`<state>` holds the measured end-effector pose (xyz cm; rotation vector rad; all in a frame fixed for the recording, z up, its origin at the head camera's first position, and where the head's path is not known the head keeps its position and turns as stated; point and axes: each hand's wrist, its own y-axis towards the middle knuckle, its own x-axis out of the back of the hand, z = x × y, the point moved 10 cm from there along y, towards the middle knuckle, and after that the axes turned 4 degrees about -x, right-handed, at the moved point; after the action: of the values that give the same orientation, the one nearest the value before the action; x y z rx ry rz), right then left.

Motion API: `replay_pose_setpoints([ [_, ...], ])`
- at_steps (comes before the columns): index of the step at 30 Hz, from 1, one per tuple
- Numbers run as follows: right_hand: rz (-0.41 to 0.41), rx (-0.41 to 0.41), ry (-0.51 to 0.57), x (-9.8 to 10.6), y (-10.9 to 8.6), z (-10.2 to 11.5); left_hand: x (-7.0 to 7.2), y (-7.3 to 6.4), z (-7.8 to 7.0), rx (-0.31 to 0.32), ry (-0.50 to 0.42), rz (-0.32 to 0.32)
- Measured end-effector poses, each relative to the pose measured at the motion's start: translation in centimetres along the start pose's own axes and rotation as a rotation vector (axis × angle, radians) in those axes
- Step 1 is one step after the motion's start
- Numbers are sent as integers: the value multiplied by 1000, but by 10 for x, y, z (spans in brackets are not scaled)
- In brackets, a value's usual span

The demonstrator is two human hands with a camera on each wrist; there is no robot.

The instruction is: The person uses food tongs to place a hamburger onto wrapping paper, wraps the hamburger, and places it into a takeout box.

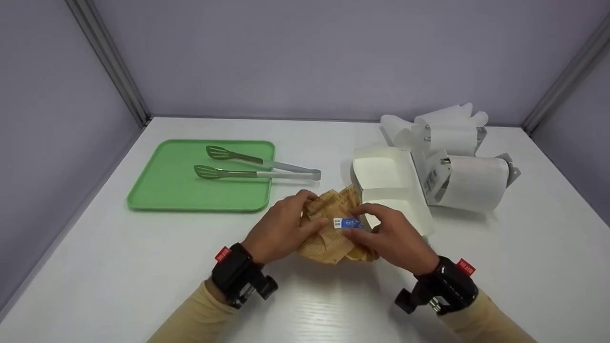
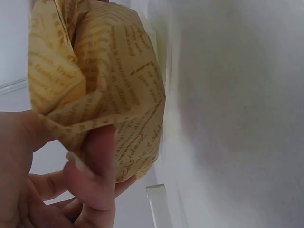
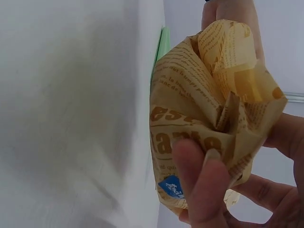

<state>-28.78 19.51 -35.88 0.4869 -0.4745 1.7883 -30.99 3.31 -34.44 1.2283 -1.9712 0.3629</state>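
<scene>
A crumpled bundle of brown printed wrapping paper (image 1: pixel 329 245) is between both hands, near the middle of the white table. On its upper side is a blue and white sticker (image 1: pixel 348 223), its blue part also visible in the right wrist view. My left hand (image 1: pixel 286 226) grips the bundle's left side, thumb on top of the paper. From the right, my right hand (image 1: pixel 393 236) pinches it, with thumb and forefinger beside the sticker. Folded paper (image 3: pixel 232 57) bunches up in the right wrist view. Whatever the paper encloses is hidden.
A green tray (image 1: pixel 162 181) lies at the left, with spread metal tongs (image 1: pixel 288 175) resting across it and their handle end past its right edge. Right behind the bundle stands an open white paper box (image 1: pixel 381 174). Farther right are white roll dispensers (image 1: pixel 479 183).
</scene>
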Motion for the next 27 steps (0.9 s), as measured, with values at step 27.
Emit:
replay_pose_setpoints([
  [27, -115, -22, -68, 67, 3, -13, -35, 24, -27, -92, -352, 87],
])
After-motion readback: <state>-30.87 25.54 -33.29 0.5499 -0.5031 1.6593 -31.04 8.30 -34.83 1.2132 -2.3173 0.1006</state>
